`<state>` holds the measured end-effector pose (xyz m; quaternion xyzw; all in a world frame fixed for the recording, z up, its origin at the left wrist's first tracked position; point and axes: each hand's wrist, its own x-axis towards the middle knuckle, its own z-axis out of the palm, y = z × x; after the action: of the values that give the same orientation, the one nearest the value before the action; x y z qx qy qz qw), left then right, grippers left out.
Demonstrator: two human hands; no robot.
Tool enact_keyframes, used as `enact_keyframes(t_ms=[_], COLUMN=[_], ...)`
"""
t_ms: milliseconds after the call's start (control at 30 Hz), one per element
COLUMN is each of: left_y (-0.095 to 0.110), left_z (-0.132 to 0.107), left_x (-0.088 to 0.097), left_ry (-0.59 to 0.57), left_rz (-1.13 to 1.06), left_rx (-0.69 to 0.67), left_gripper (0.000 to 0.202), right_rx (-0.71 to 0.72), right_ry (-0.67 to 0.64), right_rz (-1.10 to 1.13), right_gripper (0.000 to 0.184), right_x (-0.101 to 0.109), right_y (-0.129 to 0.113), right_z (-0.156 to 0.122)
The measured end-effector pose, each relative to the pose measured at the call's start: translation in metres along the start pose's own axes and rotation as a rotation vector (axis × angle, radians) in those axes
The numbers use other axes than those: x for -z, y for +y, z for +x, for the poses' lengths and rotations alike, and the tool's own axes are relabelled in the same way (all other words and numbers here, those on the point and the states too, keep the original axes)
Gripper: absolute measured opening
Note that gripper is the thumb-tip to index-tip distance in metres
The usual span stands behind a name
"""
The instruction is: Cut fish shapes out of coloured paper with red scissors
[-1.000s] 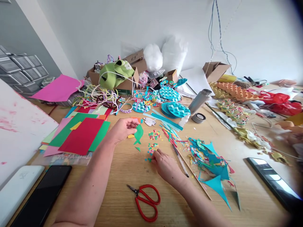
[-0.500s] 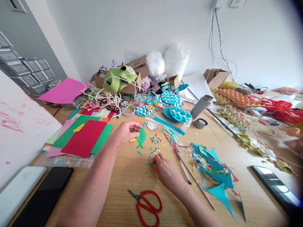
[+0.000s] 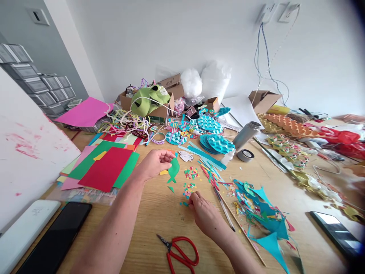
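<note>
My left hand (image 3: 157, 164) pinches a green paper fish (image 3: 174, 169) by its edge, just above the table. A small green paper scrap (image 3: 170, 189) lies beneath the fish's tail. My right hand (image 3: 201, 207) rests on the table with its fingertips pressed together, beside a patch of small coloured paper dots (image 3: 189, 187). Whatever those fingertips hold is hidden. Tiny teal paper bits (image 3: 183, 204) lie against them. Farther back are another heap of paper dots (image 3: 191, 173) and a white paper fish with drawn lines (image 3: 185, 156). Red-handled scissors (image 3: 182, 252) lie nearest me, blades slightly parted.
Stacked coloured paper (image 3: 106, 167) lies left, near a black phone (image 3: 57, 236). To the right are a pen (image 3: 226, 213), a thin stick (image 3: 242, 230) and teal paper scraps (image 3: 269, 213). Blue wavy discs (image 3: 216, 144) and a metal flask (image 3: 247, 133) stand behind.
The camera has tilted up a little, so everything sits lower and farther right in the picture. My left hand still holds the green fish; my right hand stays by the dots.
</note>
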<state>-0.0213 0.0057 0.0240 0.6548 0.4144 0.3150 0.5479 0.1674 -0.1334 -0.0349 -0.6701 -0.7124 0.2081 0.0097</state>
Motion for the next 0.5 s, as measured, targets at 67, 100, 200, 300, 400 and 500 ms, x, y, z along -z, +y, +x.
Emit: enact_keyframes(t_ms=[67, 100, 200, 300, 400, 500], left_y=[0.0, 0.0, 0.0, 0.001, 0.002, 0.003], left_z=[0.0, 0.0, -0.001, -0.002, -0.003, -0.003], left_x=[0.001, 0.002, 0.003, 0.004, 0.006, 0.008], left_ry=[0.009, 0.014, 0.034, 0.039, 0.029, 0.017], left_rz=[-0.005, -0.007, -0.015, -0.027, -0.036, -0.034], left_rx=[0.0, 0.001, -0.011, -0.021, -0.022, -0.02], left_gripper=[0.031, 0.031, 0.029, 0.028, 0.028, 0.027], right_rx=[0.027, 0.042, 0.089, 0.12, 0.107, 0.107], right_ry=[0.027, 0.043, 0.087, 0.112, 0.115, 0.105], right_rz=[0.041, 0.057, 0.082, 0.065, 0.018, -0.032], right_gripper=[0.018, 0.017, 0.018, 0.02, 0.017, 0.013], right_x=[0.006, 0.008, 0.014, 0.012, 0.005, 0.001], right_y=[-0.001, -0.004, -0.016, -0.029, -0.036, -0.036], right_z=[-0.001, 0.001, 0.013, 0.034, 0.052, 0.061])
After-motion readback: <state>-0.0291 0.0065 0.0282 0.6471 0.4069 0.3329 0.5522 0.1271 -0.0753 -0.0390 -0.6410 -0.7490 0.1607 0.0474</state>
